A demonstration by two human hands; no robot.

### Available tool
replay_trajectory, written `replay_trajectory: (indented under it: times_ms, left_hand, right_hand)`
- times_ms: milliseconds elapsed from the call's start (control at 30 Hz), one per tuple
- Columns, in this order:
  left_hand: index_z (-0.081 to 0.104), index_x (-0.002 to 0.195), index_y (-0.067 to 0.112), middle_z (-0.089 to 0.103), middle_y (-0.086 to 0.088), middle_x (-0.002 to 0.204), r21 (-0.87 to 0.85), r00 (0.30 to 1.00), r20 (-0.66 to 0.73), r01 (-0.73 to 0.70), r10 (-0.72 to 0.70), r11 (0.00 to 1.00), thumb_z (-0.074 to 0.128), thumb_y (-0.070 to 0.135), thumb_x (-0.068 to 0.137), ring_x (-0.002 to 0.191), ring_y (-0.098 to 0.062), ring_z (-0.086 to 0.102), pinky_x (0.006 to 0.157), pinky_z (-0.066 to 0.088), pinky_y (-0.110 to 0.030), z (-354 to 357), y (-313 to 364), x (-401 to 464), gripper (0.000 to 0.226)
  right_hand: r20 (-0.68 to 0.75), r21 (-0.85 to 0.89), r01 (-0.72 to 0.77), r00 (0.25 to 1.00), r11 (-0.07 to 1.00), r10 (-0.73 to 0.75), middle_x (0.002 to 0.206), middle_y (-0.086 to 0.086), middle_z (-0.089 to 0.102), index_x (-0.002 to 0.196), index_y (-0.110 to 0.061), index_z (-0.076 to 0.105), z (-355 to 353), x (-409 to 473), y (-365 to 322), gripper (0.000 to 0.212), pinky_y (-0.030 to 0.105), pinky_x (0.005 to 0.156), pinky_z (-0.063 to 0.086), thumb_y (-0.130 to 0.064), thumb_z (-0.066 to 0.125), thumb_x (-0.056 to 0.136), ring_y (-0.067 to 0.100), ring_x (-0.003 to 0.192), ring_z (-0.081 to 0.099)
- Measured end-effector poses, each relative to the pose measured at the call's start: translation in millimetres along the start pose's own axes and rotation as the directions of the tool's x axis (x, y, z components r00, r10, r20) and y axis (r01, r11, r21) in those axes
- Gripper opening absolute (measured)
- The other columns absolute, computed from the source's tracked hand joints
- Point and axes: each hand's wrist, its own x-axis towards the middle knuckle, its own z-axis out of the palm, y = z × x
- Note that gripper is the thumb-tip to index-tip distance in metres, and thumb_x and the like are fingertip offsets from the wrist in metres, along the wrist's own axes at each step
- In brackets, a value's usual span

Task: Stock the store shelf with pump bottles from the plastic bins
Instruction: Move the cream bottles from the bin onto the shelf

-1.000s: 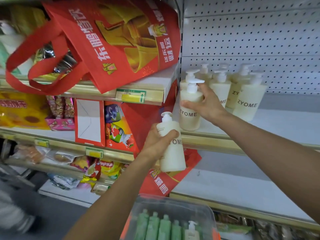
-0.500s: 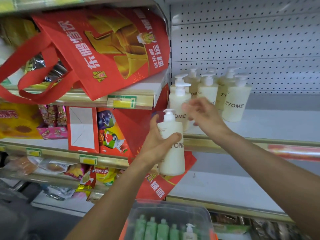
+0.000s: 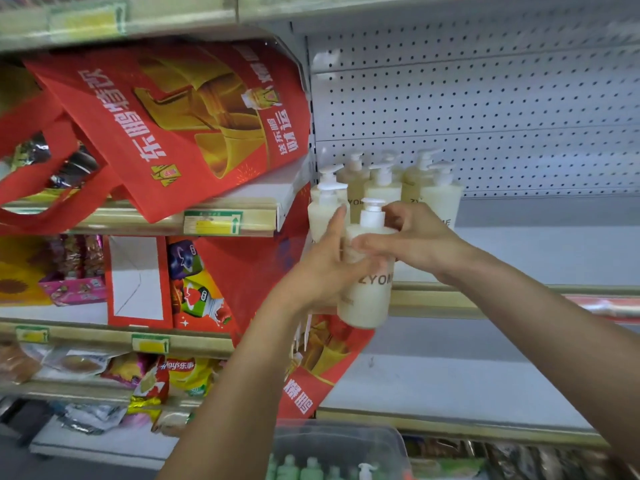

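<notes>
A cream ZYOME pump bottle (image 3: 367, 289) is held upright in mid-air in front of the white store shelf (image 3: 519, 258), just before its gold edge. It is gripped from the left by the left hand (image 3: 325, 268) and clasped near the shoulder by the curled fingers of the right hand (image 3: 412, 244). Matching pump bottles (image 3: 440, 199) are seen standing behind. A clear plastic bin (image 3: 339, 445) is seen below.
</notes>
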Motion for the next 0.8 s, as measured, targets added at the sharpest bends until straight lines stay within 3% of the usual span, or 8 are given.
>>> replay_trajectory:
  times_ms: [33,100,200,300,367,533,800]
  left_hand:
    - [0.014,0.155,0.03,0.054,0.006,0.133,0.014,1.0,-0.025,0.017,-0.017,1.0,0.075,0.039,0.081,0.115,-0.008,0.055,0.097,0.048,-0.029,-8,2,4,0.096]
    - [0.033,0.149,0.028,0.054,0.001,0.13,0.069,0.979,-0.202,0.005,0.009,0.998,0.072,0.044,0.081,0.112,-0.014,0.055,0.097,0.048,-0.035,-21,1,14,0.08]
    - [0.029,0.149,0.021,0.044,-0.007,0.137,0.32,0.897,-0.417,-0.007,0.148,0.947,0.07,0.044,0.079,0.128,-0.027,0.041,0.11,0.034,-0.042,-21,-2,32,0.085]
    - [0.005,0.155,0.013,0.021,-0.012,0.155,0.476,0.905,-0.381,0.016,0.19,0.879,0.073,0.043,0.08,0.142,-0.029,0.022,0.115,0.021,-0.041,-13,-3,49,0.105]
    - [-0.005,0.155,0.013,0.014,-0.014,0.16,0.488,0.931,-0.34,0.054,0.133,0.871,0.076,0.045,0.078,0.145,-0.03,0.02,0.113,0.024,-0.043,-10,-8,59,0.116]
    - [-0.002,0.154,0.012,0.023,-0.018,0.155,0.488,0.935,-0.333,0.06,0.122,0.871,0.08,0.031,0.077,0.143,-0.031,0.026,0.111,0.029,-0.043,-10,-18,68,0.115]
    - [-0.008,0.154,0.012,0.015,-0.01,0.161,0.477,0.962,-0.244,0.01,0.121,0.879,0.077,0.025,0.081,0.146,-0.024,0.021,0.114,0.024,-0.035,-21,-20,70,0.113]
  right_hand:
    - [-0.044,-0.003,0.005,0.999,1.0,-0.005,0.096,-0.005,0.069,0.096,-0.02,0.066,-5,2,3,0.05,0.034,0.08,0.056,-0.045,0.084,0.056,0.013,0.092,0.067]
    - [-0.125,0.009,0.008,0.992,1.0,-0.007,0.106,-0.004,0.068,0.101,-0.022,0.065,-15,6,6,0.056,0.039,0.088,0.054,-0.047,0.083,0.054,0.015,0.098,0.066]
    - [-0.183,-0.026,0.039,0.982,0.999,-0.043,0.108,-0.007,0.065,0.107,-0.022,0.061,-28,12,5,0.045,0.027,0.082,0.051,-0.033,0.083,0.068,0.01,0.098,0.063]
    - [-0.21,-0.085,0.056,0.975,0.995,-0.072,0.11,-0.007,0.063,0.112,-0.022,0.057,-31,23,9,0.05,0.027,0.083,0.05,-0.031,0.083,0.07,0.01,0.099,0.062]
    - [-0.211,-0.13,0.04,0.975,0.991,-0.067,0.113,-0.006,0.063,0.112,-0.021,0.056,-30,33,16,0.052,0.031,0.088,0.051,-0.034,0.083,0.07,0.013,0.102,0.062]
    - [-0.188,-0.23,-0.001,0.981,0.973,-0.043,0.116,-0.005,0.061,0.114,-0.023,0.054,-26,48,32,0.061,0.043,0.091,0.05,-0.044,0.08,0.063,0.017,0.104,0.059]
    - [-0.103,-0.264,0.054,0.991,0.963,-0.084,0.112,-0.002,0.062,0.119,-0.026,0.053,-27,60,39,0.059,0.039,0.088,0.053,-0.039,0.079,0.068,0.016,0.101,0.061]
